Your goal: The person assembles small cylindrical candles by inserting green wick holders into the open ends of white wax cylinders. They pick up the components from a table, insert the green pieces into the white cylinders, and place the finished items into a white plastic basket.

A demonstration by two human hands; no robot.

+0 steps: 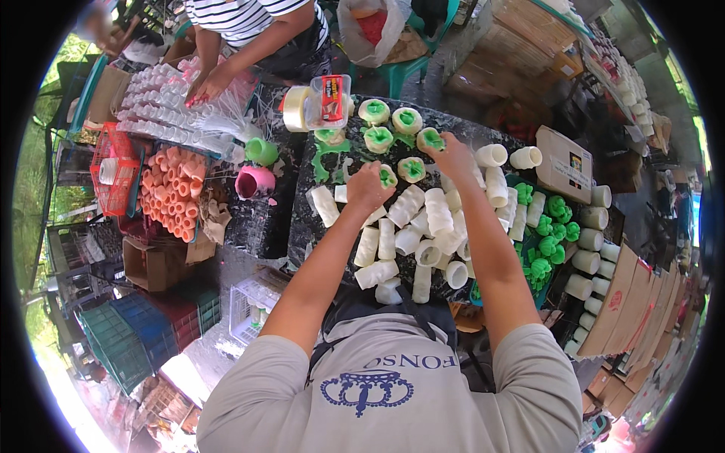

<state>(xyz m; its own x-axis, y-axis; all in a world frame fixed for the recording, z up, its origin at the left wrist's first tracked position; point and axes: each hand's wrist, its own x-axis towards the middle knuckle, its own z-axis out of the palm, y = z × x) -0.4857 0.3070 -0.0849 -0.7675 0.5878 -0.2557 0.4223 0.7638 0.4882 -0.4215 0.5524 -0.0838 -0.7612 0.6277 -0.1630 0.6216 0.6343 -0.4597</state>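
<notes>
My left hand [368, 186] is closed around a white round mould [388, 177] with green material in its mouth. Farther right and a little beyond, my right hand [453, 153] grips the edge of another white mould [430, 140] holding green material. A similar green-filled mould [411, 169] stands between my hands, and several more, such as one mould [378, 139], stand behind it. Green smears [330, 160] mark the black table [302, 219] to the left. Nearer to me lies a pile of hollow white cylinders [438, 215], some upright and some on their sides.
A clear tub [330, 103] and wide tape roll [296, 108] sit at the back. Green [260, 151] and pink [254, 183] cups stand left, near orange pieces [172, 192]. Green shaped pieces [555, 226] fill a right-hand tray. Across, a co-worker's hands [211, 81] handle pink pieces.
</notes>
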